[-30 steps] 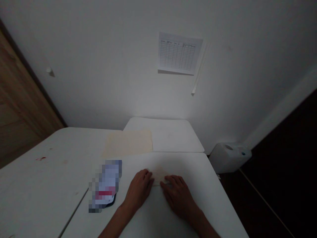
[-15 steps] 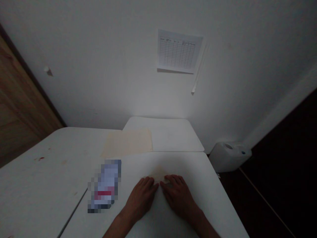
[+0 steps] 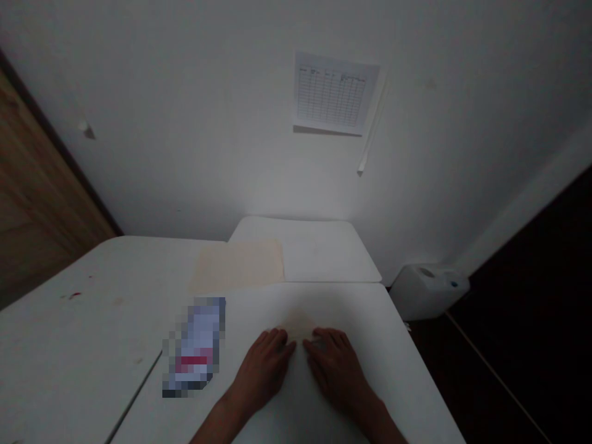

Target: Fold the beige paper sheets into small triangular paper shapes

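Note:
My left hand (image 3: 263, 368) and my right hand (image 3: 336, 370) lie palm down on the white table (image 3: 351, 308), their fingertips at the near edge of a small, pale beige sheet (image 3: 300, 322). The sheet looks like thin paper or dough, and I cannot tell which in this dim light. Neither hand lifts it. To the left of my left hand lies a flat packet (image 3: 194, 345), blurred into blocks, with a red band. Farther off, a cream sheet (image 3: 238, 265) lies across the far table edge.
Behind the table stands a white board (image 3: 319, 253). A white plastic canister (image 3: 428, 293) sits on the dark floor at right. A seam crosses the table left of the packet, and a small red stain (image 3: 71, 296) marks the left part. A wooden door (image 3: 32, 185) stands at left.
My right hand has slid slightly right, widening the gap between my hands. The view has shifted slightly, and the other objects seem unmoved.

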Motion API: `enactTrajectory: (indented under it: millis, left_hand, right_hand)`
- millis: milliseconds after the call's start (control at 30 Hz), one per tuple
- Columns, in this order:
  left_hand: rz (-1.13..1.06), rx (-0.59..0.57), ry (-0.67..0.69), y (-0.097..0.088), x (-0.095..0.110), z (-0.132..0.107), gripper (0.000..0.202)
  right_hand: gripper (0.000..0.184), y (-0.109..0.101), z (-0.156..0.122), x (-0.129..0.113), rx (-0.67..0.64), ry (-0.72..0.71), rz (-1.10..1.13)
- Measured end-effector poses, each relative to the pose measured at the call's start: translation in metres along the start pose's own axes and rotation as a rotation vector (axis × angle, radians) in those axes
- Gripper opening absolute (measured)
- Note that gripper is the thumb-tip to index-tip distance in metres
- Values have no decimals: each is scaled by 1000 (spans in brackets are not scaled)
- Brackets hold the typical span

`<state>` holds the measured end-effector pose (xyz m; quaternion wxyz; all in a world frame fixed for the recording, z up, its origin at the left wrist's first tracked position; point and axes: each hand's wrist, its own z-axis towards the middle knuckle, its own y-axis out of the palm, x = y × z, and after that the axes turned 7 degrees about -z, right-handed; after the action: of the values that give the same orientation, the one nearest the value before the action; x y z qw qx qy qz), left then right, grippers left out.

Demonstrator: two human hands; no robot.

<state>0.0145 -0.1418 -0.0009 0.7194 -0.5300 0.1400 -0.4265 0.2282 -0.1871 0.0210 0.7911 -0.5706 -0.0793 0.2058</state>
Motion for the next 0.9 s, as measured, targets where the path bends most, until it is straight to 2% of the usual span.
enactTrajectory:
  millis: [167,400,767,900]
  left_hand:
    - [-26,10,2,-3,2,3,32]
    - [-5,-1,-4,0,0,0,36]
    - [-40,12,-31,-4,3,3,34]
    - [-61,8,-44,-4,2,4,33]
  right_hand:
    - [36,-2,2,-1,-25,5,8]
    - [33,0,-6,4,-1,96,-47]
    - [33,-8,-27,27,19,229,-153]
    - [25,-7,-25,30,65,245,-174]
